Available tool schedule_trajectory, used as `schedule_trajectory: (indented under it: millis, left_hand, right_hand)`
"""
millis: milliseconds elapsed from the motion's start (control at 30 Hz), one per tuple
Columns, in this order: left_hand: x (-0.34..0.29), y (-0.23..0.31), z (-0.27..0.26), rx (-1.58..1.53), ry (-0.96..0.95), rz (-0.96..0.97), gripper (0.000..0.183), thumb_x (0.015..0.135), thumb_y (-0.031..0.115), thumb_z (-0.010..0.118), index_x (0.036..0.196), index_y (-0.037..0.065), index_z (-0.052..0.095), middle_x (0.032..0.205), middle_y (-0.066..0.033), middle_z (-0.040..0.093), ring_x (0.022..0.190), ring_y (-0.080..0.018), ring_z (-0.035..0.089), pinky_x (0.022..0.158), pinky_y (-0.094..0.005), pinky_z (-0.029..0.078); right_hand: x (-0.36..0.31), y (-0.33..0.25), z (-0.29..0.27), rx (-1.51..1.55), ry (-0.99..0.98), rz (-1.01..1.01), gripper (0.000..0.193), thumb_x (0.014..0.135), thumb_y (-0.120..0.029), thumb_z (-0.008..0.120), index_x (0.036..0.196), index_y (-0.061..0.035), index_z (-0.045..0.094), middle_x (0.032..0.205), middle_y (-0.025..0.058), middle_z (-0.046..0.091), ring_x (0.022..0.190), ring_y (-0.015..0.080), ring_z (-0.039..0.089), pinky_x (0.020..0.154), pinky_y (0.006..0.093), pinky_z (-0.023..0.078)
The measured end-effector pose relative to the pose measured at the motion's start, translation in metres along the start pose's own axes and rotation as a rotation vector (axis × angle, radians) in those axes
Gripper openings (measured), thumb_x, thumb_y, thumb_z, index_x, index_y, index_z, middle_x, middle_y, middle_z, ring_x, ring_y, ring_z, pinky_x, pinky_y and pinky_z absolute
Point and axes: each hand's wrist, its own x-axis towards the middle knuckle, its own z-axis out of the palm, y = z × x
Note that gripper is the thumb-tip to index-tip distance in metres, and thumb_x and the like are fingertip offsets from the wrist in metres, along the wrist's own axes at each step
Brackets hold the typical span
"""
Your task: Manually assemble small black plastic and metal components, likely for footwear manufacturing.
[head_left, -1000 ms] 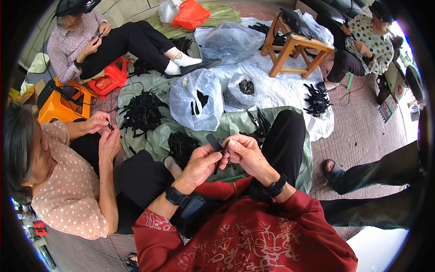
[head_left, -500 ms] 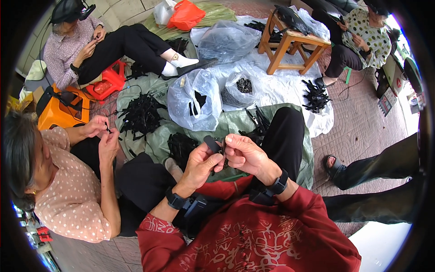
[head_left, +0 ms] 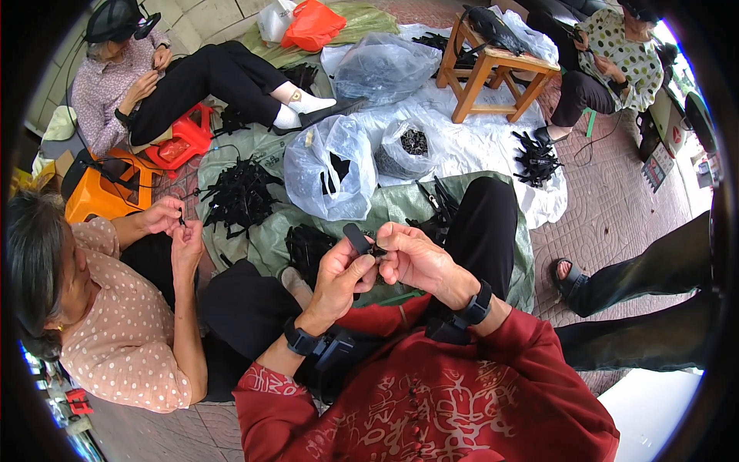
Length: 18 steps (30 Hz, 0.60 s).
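Note:
Between my hands is a short black strap [head_left: 356, 238], its flat end standing up above my left fingers. My left hand [head_left: 339, 271] is closed round the lower part of the strap, thumb pressed on top. Close against it, my right hand [head_left: 417, 257] pinches with thumb and forefinger at a small dark piece on the strap, too small to make out. Below and behind my hands lies a pile of black straps [head_left: 306, 250] on a green sheet [head_left: 396, 203]. Other black straps [head_left: 437, 206] lie beside my raised knee.
A clear plastic bag [head_left: 327, 158] and an open bag of small dark parts [head_left: 414, 143] stand ahead. A strap heap [head_left: 241, 192] lies left, near a co-worker's hands [head_left: 183, 231]. Farther back are a wooden stool [head_left: 496, 65], a red stool [head_left: 188, 138] and other seated people.
My right fingers have shifted slightly and curled lower over the strap. The strap's upright end has tipped slightly to the left.

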Motion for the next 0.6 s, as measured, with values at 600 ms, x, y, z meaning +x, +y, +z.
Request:
schedule_trajectory:
  millis: [600]
  left_hand:
    - [0.004, 0.004, -0.007, -0.057, -0.04, -0.091, 0.01, 0.082, 0.009, 0.056, 0.09, 0.003, 0.051, 0.065, 0.0002, 0.046, 0.049, -0.0037, 0.035, 0.04, -0.0179, 0.024]
  right_hand:
    - [-0.003, -0.01, 0.007, -0.256, -0.005, -0.021, 0.016, 0.082, -0.014, 0.056, 0.094, -0.0061, 0.049, 0.061, 0.0038, 0.056, 0.053, 0.016, 0.06, 0.047, 0.0255, 0.052]
